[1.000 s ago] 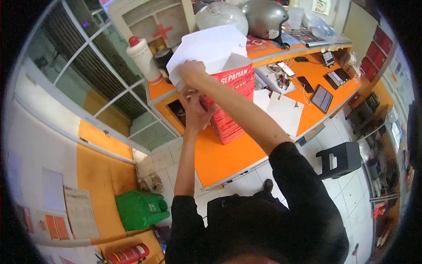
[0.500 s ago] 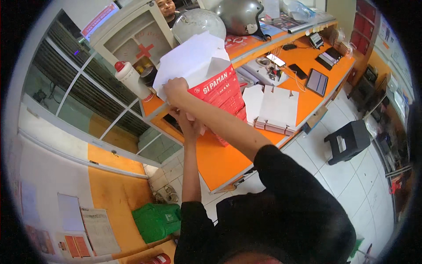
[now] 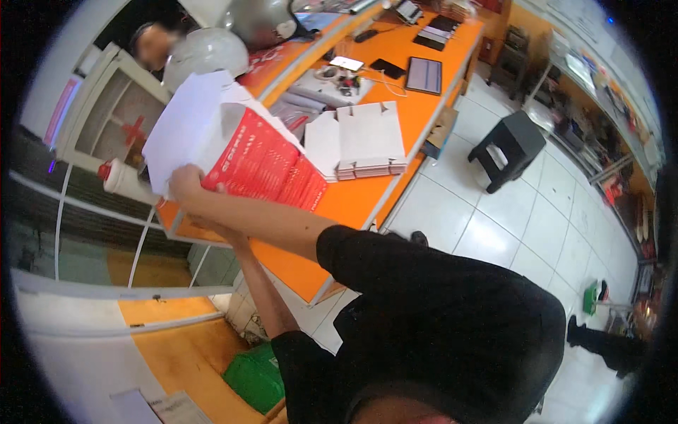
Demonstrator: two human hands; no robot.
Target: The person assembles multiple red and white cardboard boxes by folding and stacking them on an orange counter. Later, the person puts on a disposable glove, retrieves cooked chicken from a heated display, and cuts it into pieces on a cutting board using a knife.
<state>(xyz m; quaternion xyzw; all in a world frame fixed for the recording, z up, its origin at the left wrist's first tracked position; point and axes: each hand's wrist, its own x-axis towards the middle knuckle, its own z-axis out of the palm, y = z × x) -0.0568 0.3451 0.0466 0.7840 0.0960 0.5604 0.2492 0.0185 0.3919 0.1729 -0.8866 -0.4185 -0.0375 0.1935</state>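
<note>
A tall stack of flat red-and-white cardboard boxes (image 3: pixel 258 159) leans at the far left of the orange counter, its white top sheet facing up. My right hand (image 3: pixel 185 185) is closed on the stack's near left corner, fingers bent round the white edge. Lower down, my left hand (image 3: pixel 220 227) is at the stack's near side, mostly covered by my right forearm; its fingers do not show clearly. To the right of the stack lies a lower pile of white folded cartons (image 3: pixel 371 138), apart from both hands.
The orange counter (image 3: pixel 282 265) carries a tablet (image 3: pixel 424 75), phones and tape rolls. Two helmets and a person stand beyond it. A white bottle with a red cap (image 3: pixel 126 177) is left of the stack. A black stool (image 3: pixel 507 150) and a green bin (image 3: pixel 256 378) are on the floor.
The view has turned, so the counter and stack sit further left. Both hands stay at the stack; my right forearm now covers most of my left hand.
</note>
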